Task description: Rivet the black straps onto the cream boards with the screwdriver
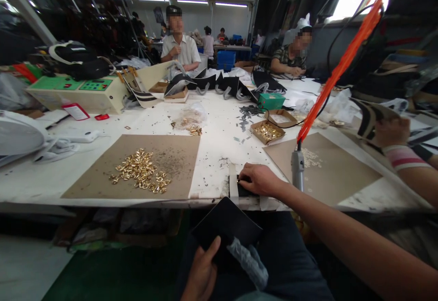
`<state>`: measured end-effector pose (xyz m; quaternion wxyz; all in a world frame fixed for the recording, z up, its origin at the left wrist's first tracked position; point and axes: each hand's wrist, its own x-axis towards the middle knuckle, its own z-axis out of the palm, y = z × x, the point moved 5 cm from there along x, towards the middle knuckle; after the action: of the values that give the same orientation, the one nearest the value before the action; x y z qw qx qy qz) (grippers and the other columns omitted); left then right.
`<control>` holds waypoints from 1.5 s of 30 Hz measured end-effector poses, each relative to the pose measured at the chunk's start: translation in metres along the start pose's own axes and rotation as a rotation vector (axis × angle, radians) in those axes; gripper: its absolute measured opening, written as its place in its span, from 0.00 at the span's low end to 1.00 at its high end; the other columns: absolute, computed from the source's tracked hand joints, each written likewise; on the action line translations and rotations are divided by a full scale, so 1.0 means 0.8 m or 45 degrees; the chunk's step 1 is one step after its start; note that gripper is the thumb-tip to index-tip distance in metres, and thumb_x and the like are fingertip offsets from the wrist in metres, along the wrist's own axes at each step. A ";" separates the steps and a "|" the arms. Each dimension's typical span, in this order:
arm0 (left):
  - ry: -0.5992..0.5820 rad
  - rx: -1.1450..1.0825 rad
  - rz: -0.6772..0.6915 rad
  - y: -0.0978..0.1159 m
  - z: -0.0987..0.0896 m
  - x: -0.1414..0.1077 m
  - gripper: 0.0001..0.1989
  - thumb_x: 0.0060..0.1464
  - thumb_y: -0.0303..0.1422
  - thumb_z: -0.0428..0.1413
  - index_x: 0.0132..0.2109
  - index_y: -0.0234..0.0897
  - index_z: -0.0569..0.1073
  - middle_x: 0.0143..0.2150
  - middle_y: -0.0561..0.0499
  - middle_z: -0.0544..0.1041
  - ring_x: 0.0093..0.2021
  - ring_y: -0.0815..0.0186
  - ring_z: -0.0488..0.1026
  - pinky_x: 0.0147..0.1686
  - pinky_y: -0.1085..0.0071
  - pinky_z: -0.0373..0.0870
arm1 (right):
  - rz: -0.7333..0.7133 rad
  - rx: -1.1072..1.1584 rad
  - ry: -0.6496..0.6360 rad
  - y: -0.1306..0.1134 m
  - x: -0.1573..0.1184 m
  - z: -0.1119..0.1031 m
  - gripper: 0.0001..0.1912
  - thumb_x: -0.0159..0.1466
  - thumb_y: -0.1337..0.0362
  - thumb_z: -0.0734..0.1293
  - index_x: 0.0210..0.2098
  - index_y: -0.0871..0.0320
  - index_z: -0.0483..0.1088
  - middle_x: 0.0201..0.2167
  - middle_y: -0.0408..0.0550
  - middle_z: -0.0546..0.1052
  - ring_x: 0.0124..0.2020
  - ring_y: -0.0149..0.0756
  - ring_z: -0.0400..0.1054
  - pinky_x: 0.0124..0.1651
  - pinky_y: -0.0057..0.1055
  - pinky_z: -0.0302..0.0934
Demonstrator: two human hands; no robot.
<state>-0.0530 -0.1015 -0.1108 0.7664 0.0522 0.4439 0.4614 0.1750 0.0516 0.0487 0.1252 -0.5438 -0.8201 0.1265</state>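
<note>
Well, the left hand (201, 271) sits low at the bottom of the view, closed around the edge of a black panel (226, 228) held over the lap, with crumpled clear plastic (248, 262) hanging from it. The lower part of that hand is cut off by the frame. The right hand (260, 180) curls over a black strip (244, 190) at the table edge. A speck of gold shows at its fingertips (239, 179), but the fingers hide too much to tell whether they're gripping anything.

Just beside that hand hangs a grey hand tool (297, 168) on an orange cord (345, 59). Loose gold rings (140, 171) lie on a brown card sheet (185, 155), and more fill a cardboard tray (267, 132) near a green box (271, 101). A co-worker's hand (392, 132) holds a striped piece at the right. The writing on the machine (96, 93) is too small to read.
</note>
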 end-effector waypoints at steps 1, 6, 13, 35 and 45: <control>-0.008 -0.003 0.003 0.000 0.000 0.000 0.28 0.53 0.30 0.69 0.61 0.35 0.75 0.59 0.39 0.79 0.63 0.46 0.73 0.67 0.48 0.65 | 0.040 -0.035 0.003 -0.001 0.000 0.000 0.05 0.63 0.62 0.69 0.34 0.54 0.79 0.38 0.47 0.80 0.38 0.39 0.73 0.41 0.32 0.59; -0.025 -0.008 0.013 -0.001 -0.004 0.002 0.31 0.52 0.31 0.69 0.62 0.35 0.74 0.58 0.40 0.80 0.61 0.47 0.75 0.66 0.49 0.66 | 0.292 -0.133 0.023 -0.007 -0.002 0.003 0.10 0.63 0.57 0.69 0.30 0.54 0.77 0.33 0.48 0.81 0.34 0.39 0.73 0.35 0.33 0.55; -0.011 0.001 0.023 0.000 -0.010 0.003 0.28 0.52 0.30 0.69 0.60 0.35 0.76 0.59 0.40 0.80 0.63 0.45 0.73 0.67 0.47 0.65 | 0.418 -0.010 0.028 -0.005 0.005 0.008 0.05 0.61 0.60 0.69 0.32 0.53 0.77 0.33 0.43 0.81 0.35 0.36 0.72 0.37 0.30 0.57; -0.045 -0.024 -0.011 0.001 -0.014 0.010 0.29 0.52 0.31 0.70 0.60 0.36 0.76 0.59 0.41 0.80 0.63 0.49 0.73 0.67 0.54 0.66 | 0.066 0.243 -0.019 -0.002 -0.004 0.006 0.06 0.63 0.66 0.70 0.38 0.53 0.81 0.39 0.45 0.79 0.40 0.36 0.73 0.46 0.31 0.63; -0.047 -0.036 -0.047 -0.002 -0.013 0.009 0.29 0.53 0.31 0.69 0.61 0.38 0.75 0.61 0.41 0.78 0.64 0.47 0.72 0.67 0.49 0.65 | 0.058 0.438 0.066 0.006 -0.012 0.011 0.05 0.64 0.68 0.70 0.36 0.53 0.80 0.37 0.44 0.78 0.40 0.35 0.72 0.47 0.30 0.64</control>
<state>-0.0584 -0.1001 -0.1223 0.7835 0.0416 0.4239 0.4524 0.1793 0.0438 0.0380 0.2348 -0.5358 -0.7704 0.2537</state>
